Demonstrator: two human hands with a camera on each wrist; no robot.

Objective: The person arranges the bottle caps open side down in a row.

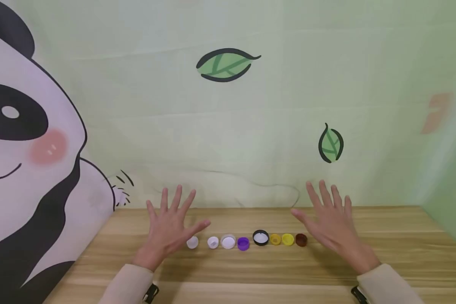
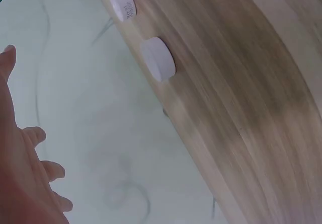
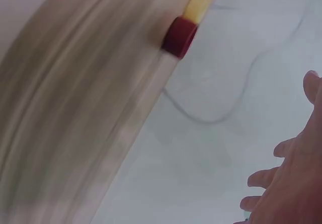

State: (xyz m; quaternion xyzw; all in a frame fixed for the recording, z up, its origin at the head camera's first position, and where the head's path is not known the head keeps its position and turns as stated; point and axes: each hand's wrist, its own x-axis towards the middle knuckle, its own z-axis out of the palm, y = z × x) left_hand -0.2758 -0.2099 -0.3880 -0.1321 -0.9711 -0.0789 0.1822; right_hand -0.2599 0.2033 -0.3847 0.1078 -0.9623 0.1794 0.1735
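Observation:
Several small bottle caps stand in a row across the wooden table. From the left come a white cap (image 1: pixel 192 242), a smaller white cap (image 1: pixel 213 242), a wider white cap (image 1: pixel 228 242) and a purple cap (image 1: pixel 243 243). Further right are a black-rimmed cap (image 1: pixel 260 237), an orange cap (image 1: pixel 275 239), a yellow cap (image 1: pixel 287 239) and a dark red cap (image 1: pixel 301 240). My left hand (image 1: pixel 171 226), fingers spread, is held above the table by the leftmost cap. Likewise spread, my right hand (image 1: pixel 332 223) is nearest the dark red cap. Neither holds anything.
The wooden table (image 1: pixel 251 270) meets a pale green cloth backdrop (image 1: pixel 273 139) just behind the caps. A large panda (image 1: pixel 61 169) is printed on its left side, with leaves further right. Dark straps (image 1: pixel 150 293) show at the sleeves.

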